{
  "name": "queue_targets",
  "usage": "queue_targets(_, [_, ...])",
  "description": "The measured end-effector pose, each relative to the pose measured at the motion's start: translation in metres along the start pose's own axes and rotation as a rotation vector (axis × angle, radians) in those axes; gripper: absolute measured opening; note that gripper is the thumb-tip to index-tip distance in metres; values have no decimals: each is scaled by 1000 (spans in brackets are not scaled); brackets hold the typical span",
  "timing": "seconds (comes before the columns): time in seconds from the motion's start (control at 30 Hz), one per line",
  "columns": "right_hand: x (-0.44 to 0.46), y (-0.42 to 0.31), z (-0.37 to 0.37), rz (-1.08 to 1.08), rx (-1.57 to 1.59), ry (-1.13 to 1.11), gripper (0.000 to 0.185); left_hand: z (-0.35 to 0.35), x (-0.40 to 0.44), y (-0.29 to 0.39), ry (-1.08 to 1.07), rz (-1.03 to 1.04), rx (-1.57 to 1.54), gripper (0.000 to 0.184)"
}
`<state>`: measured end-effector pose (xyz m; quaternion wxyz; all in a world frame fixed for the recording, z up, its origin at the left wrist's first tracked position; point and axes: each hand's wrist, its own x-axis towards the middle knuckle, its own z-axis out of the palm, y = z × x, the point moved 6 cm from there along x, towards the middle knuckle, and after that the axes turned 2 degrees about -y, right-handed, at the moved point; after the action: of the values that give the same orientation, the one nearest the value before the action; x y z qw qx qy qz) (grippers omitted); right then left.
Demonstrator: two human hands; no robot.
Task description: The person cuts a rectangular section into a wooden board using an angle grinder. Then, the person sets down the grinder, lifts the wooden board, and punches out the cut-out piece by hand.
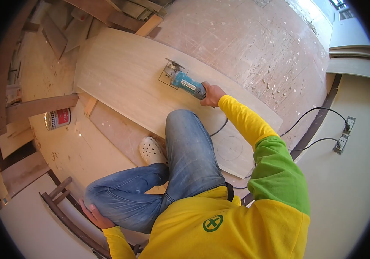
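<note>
My right hand (213,95) grips the rear of a teal angle grinder (187,83). Its disc end (174,67) points away from me, over a rectangular outline marked on a long pale wooden board (120,73). From this view I cannot tell whether the disc touches the wood. A faint circle is also drawn near the board's closer end. My left hand (96,216) lies against my bent left knee, holding nothing, fingers stretched out and partly hidden by the jeans.
Two black cords (319,108) plug into wall sockets (343,140) on the right. A red-labelled can (57,118) stands left of the board. Timber offcuts (129,13) are piled beyond it. Debris dots the floor (275,77). A wooden stool or chair part (66,216) is by my left hand.
</note>
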<state>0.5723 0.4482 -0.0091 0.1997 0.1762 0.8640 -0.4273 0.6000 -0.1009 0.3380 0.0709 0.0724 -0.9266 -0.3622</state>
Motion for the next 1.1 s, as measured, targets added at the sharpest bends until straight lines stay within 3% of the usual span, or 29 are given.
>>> queue_targets(1.1, [2,-2,-2,88,-86,-60,67,2,0,6,-21,-12,-40,63])
